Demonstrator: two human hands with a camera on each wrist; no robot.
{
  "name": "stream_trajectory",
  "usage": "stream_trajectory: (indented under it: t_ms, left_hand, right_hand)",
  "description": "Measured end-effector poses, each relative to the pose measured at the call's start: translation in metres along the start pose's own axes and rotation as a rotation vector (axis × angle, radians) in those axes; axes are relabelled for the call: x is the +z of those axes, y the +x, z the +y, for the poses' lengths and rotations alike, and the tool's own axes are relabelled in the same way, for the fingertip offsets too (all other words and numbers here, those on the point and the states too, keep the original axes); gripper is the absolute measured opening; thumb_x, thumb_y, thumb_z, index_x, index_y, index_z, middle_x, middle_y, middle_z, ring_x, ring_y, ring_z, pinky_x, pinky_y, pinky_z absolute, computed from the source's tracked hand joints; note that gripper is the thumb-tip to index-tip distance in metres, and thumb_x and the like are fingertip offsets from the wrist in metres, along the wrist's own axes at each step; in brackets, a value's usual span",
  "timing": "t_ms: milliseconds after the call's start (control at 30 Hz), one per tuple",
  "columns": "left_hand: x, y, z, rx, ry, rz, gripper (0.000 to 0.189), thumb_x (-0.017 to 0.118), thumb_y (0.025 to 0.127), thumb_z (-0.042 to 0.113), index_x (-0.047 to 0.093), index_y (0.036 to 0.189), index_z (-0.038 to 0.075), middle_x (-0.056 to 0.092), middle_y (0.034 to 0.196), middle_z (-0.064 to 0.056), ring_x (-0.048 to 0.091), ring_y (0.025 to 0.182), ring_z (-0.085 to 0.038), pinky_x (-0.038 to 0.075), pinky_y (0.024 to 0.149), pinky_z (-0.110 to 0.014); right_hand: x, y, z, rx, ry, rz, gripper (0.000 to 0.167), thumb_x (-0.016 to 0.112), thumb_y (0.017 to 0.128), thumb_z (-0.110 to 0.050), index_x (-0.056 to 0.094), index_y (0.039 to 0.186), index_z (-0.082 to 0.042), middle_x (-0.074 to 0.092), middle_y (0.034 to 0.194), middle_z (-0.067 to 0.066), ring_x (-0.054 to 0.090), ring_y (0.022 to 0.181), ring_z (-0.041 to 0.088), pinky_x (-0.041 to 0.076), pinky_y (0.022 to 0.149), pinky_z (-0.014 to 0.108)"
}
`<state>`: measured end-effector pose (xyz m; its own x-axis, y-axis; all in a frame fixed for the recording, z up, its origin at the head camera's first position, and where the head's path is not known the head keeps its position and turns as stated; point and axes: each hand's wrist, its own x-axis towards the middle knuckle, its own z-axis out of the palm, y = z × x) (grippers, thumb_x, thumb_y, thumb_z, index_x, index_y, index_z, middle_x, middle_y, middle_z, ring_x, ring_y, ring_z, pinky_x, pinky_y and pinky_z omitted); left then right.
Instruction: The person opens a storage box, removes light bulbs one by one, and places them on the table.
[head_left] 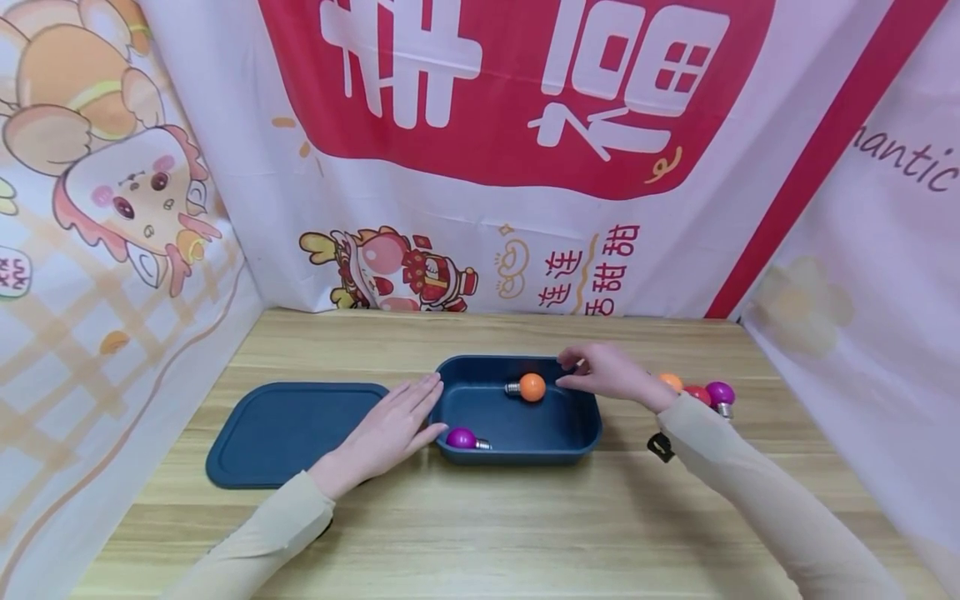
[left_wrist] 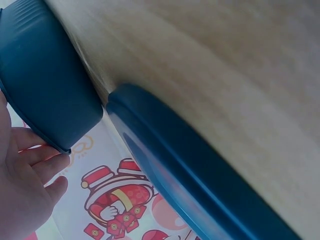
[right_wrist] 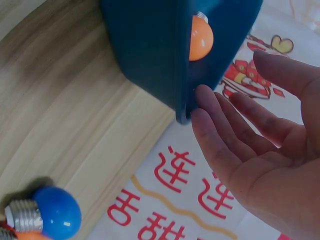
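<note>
A dark blue rectangular container (head_left: pixel 517 427) stands on the wooden table. Inside it lie an orange light bulb (head_left: pixel 532 387) towards the back and a purple bulb (head_left: pixel 461 438) in the front left corner. My left hand (head_left: pixel 390 421) rests with extended fingers against the container's left rim; the left wrist view shows its fingertips at that rim. Over the back right corner is my right hand (head_left: pixel 611 372), fingers loosely bent and holding nothing. In the right wrist view its fingertips are right at the rim, with the orange bulb beyond them.
Left of the container lies a flat blue lid (head_left: pixel 288 433), partly behind my left hand. Beyond my right wrist sit more bulbs: orange (head_left: pixel 671 382), red (head_left: pixel 699 393), purple (head_left: pixel 720 392) and blue (right_wrist: pixel 61 212). A small black object (head_left: pixel 661 447) lies near them. Printed cloth (head_left: pixel 480 179) hangs behind.
</note>
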<state>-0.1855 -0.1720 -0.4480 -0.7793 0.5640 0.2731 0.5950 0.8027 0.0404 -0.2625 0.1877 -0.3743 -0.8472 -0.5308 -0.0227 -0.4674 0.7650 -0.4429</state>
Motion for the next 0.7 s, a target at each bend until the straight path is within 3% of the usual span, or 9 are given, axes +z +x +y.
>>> stream_trajectory:
  t_ms: [333, 700]
  left_hand:
    - [0.000, 0.000, -0.001, 0.002, -0.002, 0.002, 0.066, 0.050, 0.101, 0.048, 0.045, 0.148, 0.002, 0.042, 0.157, -0.014, 0.042, 0.146, -0.028, 0.036, 0.119, -0.048]
    - [0.002, 0.000, -0.001, 0.006, -0.009, 0.013, 0.065, 0.050, 0.101, 0.048, 0.045, 0.148, 0.002, 0.042, 0.156, -0.014, 0.043, 0.145, -0.028, 0.037, 0.119, -0.048]
  right_hand:
    - [0.015, 0.019, -0.006, -0.029, -0.032, -0.035, 0.036, 0.074, 0.089, -0.023, 0.068, 0.116, 0.001, 0.072, 0.110, 0.016, 0.071, 0.088, 0.018, 0.062, 0.079, 0.033]
    - [0.021, 0.027, -0.008, -0.043, -0.046, -0.087, 0.036, 0.074, 0.090, -0.024, 0.068, 0.115, 0.001, 0.072, 0.111, 0.017, 0.071, 0.097, 0.027, 0.060, 0.085, 0.038]
